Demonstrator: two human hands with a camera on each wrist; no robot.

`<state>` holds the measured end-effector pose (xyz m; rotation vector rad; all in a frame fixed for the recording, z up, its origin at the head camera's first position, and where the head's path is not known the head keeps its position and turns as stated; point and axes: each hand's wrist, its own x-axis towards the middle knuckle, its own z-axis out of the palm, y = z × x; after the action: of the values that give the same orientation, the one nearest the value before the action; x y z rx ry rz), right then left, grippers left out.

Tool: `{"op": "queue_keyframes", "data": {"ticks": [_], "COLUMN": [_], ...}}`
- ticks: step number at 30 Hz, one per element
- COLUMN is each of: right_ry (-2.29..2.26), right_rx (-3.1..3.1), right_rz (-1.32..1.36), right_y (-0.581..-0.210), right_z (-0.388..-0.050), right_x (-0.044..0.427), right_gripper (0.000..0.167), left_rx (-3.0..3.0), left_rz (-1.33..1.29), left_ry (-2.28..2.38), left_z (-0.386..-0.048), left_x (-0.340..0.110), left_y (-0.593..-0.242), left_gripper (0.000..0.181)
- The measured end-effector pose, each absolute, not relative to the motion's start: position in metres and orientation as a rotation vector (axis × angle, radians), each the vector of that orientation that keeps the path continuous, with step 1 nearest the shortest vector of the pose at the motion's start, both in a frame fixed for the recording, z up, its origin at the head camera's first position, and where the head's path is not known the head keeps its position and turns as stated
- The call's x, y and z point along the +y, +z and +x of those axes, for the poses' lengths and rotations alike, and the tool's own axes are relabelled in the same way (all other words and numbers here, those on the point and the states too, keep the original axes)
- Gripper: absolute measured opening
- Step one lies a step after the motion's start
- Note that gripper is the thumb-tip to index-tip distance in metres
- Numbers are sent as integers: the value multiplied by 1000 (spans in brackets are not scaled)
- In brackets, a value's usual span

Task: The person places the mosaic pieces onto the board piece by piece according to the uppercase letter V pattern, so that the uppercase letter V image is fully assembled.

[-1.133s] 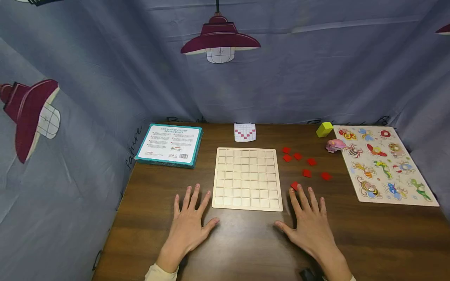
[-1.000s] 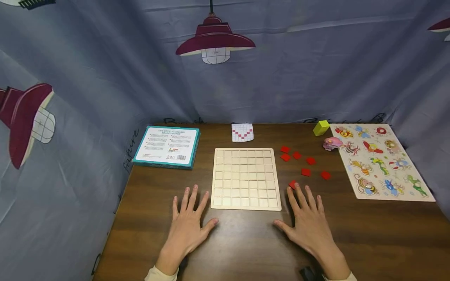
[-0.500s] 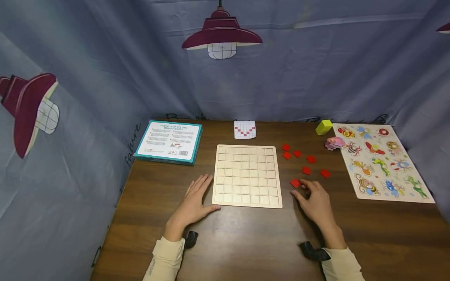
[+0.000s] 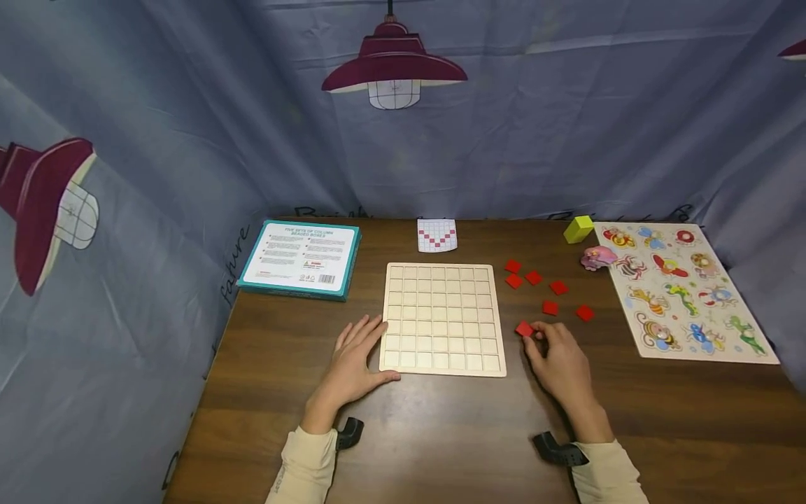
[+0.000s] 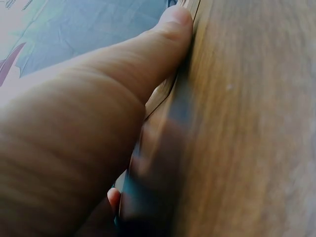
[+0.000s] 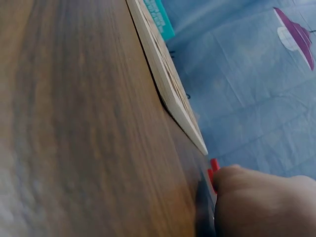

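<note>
right hand [image 4: 564, 362] moved in, pinches nearest red tile [image 4: 524, 329]; left hand [image 4: 350, 364] shifted to board [image 4: 442, 320] edge, fingers extended. teal box [image 4: 301, 259] reads "five sets of column beaded boxes".

Behind the left hand [image 4: 349, 367] comes a cream-coloured long sleeve [image 4: 306, 458], creased, with small lettering too faint to read along its outer side. A matching sleeve [image 4: 606, 470] lies behind the right hand [image 4: 563, 364]. A bent black piece [image 4: 350, 433] juts inward from the left wrist, a similar curved black piece [image 4: 559, 451] from the right.

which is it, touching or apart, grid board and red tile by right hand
Apart: the head view shows brown table between the red tile and grid board.
</note>
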<state>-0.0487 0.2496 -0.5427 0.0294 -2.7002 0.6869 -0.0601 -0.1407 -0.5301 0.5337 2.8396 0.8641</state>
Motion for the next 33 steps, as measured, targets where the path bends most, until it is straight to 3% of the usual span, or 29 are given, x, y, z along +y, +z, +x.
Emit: {"op": "queue_keyframes", "data": {"ticks": [23, 33], "right_ry": [866, 864], "right_rx": [-2585, -2556], "right_rz": [472, 665], "right_y": [-546, -544], "right_z": [-53, -65], "right_x": [210, 174], "right_gripper": [33, 28], "left_rx": [2837, 2844], "left_rz": [539, 523], "left_ry": [934, 906], "left_z": [-57, -59], "left_x": [-143, -142], "left_y": [-529, -530], "left_gripper": [99, 98]}}
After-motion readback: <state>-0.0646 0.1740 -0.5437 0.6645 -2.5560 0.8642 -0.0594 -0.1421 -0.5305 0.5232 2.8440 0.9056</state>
